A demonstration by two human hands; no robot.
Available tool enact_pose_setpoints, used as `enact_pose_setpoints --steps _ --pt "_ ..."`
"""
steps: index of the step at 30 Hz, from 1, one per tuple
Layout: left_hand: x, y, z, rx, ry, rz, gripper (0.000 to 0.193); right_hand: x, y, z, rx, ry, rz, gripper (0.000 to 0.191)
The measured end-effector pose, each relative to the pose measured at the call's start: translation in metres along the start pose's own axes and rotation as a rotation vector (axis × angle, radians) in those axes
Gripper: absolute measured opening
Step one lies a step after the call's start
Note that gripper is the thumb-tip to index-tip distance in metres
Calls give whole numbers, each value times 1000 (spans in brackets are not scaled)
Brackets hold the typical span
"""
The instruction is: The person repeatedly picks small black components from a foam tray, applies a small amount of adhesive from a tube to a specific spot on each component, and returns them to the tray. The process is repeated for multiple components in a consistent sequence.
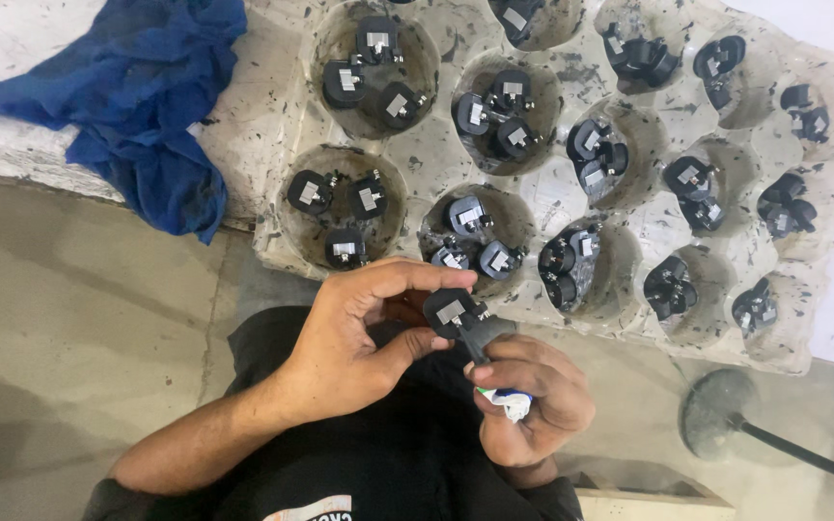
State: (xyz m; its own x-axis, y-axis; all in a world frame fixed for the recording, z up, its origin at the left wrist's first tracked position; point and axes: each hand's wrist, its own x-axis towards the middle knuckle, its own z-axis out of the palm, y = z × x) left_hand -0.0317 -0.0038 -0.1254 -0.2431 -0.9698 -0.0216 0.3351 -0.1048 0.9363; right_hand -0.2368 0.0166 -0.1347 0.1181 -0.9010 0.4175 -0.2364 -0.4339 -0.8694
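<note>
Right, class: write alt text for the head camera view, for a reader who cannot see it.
A person's left hand holds a small black round part with a metal tab, while the right hand grips a thin tool against it. Beyond the hands, a grimy moulded tray holds similar parts in round wells, beside a blue cloth.

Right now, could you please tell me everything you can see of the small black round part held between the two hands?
The small black round plastic-looking part has a grey rectangular metal plate on its face and tiny pins at one side. It is held tilted above the person's lap, just below the dirty white moulded tray. The left hand pinches it between thumb and fingers; a dark tool tip from the right hand meets its underside.
</note>
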Motion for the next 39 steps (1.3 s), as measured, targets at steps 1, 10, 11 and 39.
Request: enact_pose_setpoints --steps 1,10,11,39 --pt "0 0 0 -4 -2 -2 51 0 0 0 -4 0 1 18" --pt "-1 -4 -3 -25 6 -7 52 -2 2 2 -43 6 -33 19" --pt "-1 -4 -3 -18 9 -8 52 -3 2 2 -43 1 -33 19" --pt "-9 -37 7 -498 -157 -154 50 -22 7 4 196 148 -2 8"
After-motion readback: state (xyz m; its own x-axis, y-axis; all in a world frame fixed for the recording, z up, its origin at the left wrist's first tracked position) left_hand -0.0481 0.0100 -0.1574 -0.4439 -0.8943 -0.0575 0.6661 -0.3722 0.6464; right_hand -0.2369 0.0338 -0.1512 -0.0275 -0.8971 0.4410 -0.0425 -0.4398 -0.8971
